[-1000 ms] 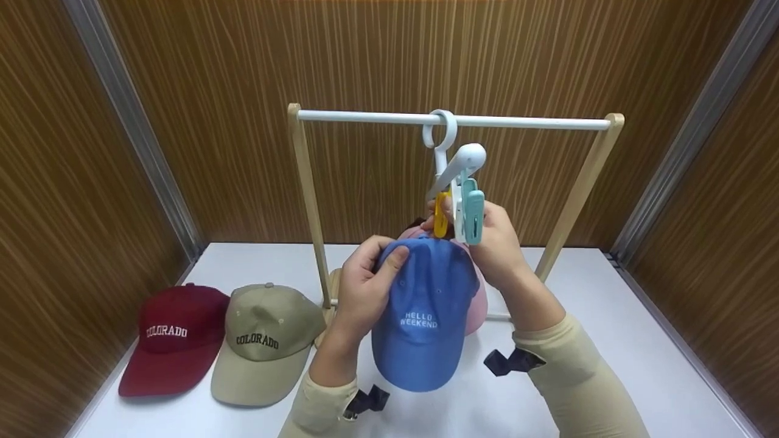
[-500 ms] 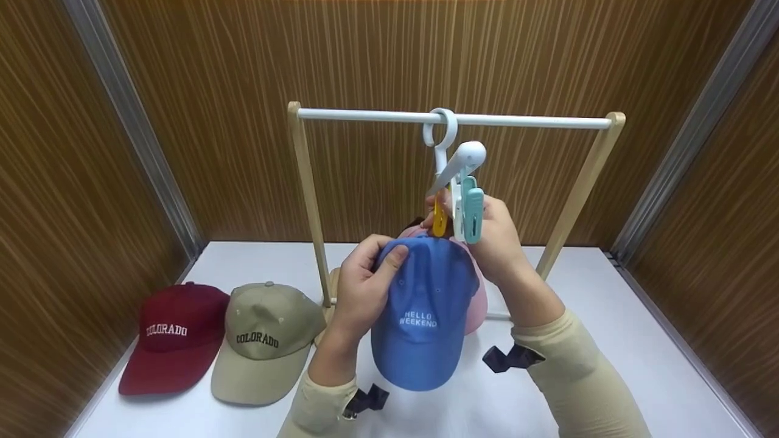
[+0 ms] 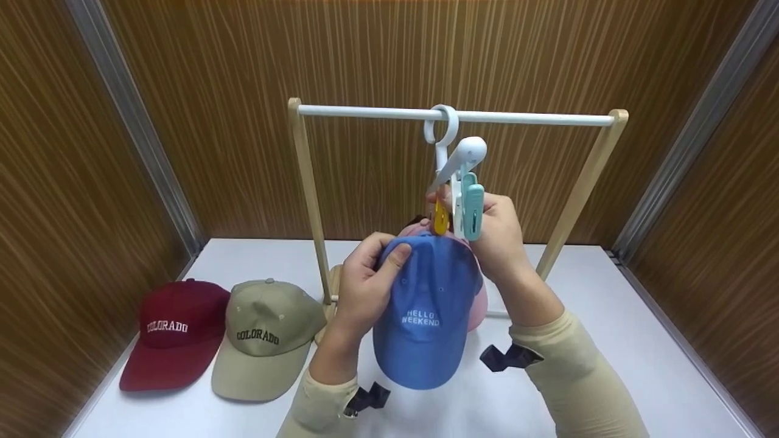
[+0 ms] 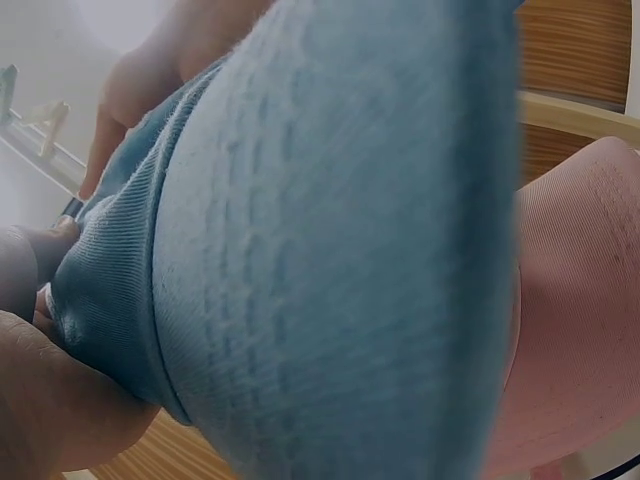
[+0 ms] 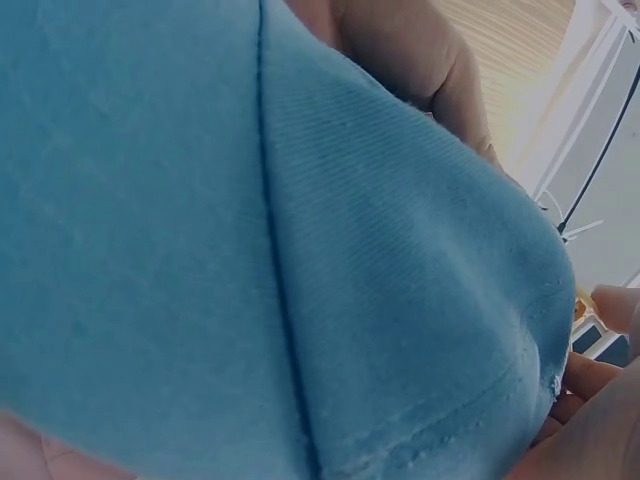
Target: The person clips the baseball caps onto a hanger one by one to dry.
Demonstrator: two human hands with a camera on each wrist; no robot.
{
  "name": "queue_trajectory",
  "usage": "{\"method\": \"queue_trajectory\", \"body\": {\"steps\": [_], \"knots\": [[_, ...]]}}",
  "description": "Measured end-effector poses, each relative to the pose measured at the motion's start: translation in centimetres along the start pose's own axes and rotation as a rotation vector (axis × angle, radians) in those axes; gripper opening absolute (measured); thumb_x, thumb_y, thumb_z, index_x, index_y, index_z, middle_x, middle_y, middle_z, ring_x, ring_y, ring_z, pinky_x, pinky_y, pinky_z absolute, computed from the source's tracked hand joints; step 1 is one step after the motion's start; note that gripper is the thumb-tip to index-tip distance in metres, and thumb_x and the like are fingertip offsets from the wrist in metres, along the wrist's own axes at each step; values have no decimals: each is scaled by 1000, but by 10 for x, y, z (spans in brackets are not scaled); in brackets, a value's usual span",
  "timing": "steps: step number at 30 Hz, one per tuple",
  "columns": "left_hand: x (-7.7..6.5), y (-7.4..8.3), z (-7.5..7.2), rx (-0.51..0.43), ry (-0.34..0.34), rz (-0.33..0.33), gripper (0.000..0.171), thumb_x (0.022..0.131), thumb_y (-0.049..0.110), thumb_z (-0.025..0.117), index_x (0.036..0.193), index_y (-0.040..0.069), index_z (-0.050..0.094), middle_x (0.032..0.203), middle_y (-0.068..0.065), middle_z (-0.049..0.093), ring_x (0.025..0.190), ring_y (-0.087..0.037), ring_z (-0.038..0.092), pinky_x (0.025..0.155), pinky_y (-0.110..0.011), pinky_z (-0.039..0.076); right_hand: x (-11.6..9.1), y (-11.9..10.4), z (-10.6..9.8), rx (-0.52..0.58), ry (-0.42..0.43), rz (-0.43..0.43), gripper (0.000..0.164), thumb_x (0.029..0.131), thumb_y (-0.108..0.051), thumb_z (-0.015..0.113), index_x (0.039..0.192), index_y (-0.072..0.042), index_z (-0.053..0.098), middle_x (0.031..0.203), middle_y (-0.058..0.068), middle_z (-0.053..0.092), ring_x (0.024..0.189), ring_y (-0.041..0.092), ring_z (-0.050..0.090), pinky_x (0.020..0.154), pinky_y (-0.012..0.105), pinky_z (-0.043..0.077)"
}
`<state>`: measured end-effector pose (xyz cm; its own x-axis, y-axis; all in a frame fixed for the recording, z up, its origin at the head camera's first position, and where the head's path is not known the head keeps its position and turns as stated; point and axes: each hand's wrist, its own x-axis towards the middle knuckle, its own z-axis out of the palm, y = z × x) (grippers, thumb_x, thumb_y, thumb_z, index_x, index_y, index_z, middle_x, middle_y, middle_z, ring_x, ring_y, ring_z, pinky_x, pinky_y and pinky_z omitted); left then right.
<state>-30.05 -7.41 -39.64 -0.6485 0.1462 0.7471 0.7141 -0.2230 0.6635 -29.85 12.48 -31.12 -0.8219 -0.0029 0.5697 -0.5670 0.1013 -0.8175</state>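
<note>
My left hand [image 3: 368, 280] grips the crown of a blue cap [image 3: 420, 347] lettered "HELLO WEEKEND", thumb on the front panel. The cap hangs peak down above the white table. At its top edge is a yellow clip [image 3: 440, 218], which my right hand [image 3: 498, 237] pinches at its upper end, partly hidden by the hanger and clips. The white hanger [image 3: 462, 157] hooks over the rack's rail. A white clip [image 3: 457, 210] and a teal clip [image 3: 473, 212] hang in front of my right hand. Behind the blue cap a pink cap [image 3: 479, 309] shows partly.
A dark red cap [image 3: 176, 340] and a khaki cap [image 3: 261, 365] lie side by side on the table [image 3: 255, 258] at left. The rack has wooden legs [image 3: 309, 194] and a white rail [image 3: 535, 118]. Wood-grained walls [image 3: 377, 55] enclose the back and sides.
My right fingers, earlier visible beside the yellow clip's lower part, have drawn back up, uncovering the pink cap's top. The blue cap has shifted very slightly right; my left hand keeps its grip.
</note>
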Motion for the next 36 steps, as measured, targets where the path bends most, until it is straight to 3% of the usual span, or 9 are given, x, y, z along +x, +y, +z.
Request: {"method": "queue_trajectory", "body": {"steps": [13, 22, 26, 32, 36], "knots": [[1, -1, 7, -22, 20, 12, 10, 112, 3, 63, 114, -6, 68, 101, -12, 70, 92, -22, 69, 85, -34, 61, -1, -9, -3, -32, 3, -52, 23, 109, -22, 73, 110, -4, 88, 111, 17, 83, 114, 36, 77, 90, 37, 64], [4, 0, 17, -45, 47, 15, 10, 113, 3, 62, 112, -6, 68, 106, -13, 74, 102, -23, 73, 89, -34, 61, -2, -11, -8, -108, 31, -69, 28, 109, -26, 72, 106, -2, 88, 89, 14, 80, 79, 26, 72, 58, 27, 48], [4, -1, 18, -39, 60, 22, 10, 112, 3, 62, 112, -6, 68, 112, -13, 77, 112, -26, 76, 94, -36, 61, -2, -11, -7, -110, 25, -68, 26, 108, -24, 74, 105, -3, 88, 86, 16, 78, 74, 29, 72, 55, 25, 49], [4, -1, 21, -29, 85, 21, 11, 113, 4, 63, 114, -5, 68, 115, -12, 77, 110, -27, 75, 93, -38, 63, -1, -8, -7, -98, 38, -73, 23, 108, -18, 73, 108, 2, 86, 99, 18, 83, 86, 28, 77, 67, 27, 55], [4, -1, 24, -50, 92, 28, 11, 113, 4, 63, 116, -5, 69, 128, -14, 78, 127, -31, 74, 104, -42, 61, -1, -7, -8, -97, 35, -85, 24, 108, -17, 72, 109, 3, 85, 104, 19, 83, 91, 28, 79, 73, 30, 59]]}}
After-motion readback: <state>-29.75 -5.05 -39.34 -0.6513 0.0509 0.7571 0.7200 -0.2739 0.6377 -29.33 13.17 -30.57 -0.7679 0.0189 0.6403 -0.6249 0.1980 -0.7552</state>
